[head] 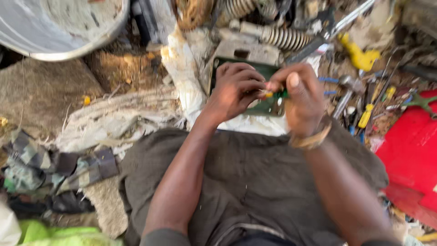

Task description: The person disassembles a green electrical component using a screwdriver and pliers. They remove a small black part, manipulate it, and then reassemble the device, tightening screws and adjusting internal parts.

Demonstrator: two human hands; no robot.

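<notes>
Green board [261, 73] under both curled hands [268, 91].

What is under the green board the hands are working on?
Under the green board you can see white cloth spread on the lap. Both hands cover much of the board, so its middle and whatever lies beneath stay hidden.

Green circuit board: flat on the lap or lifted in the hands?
Cannot tell for sure. The green circuit board sits under both hands, the left hand over its left part and the right hand beside; blur hides any gap beneath.
</notes>
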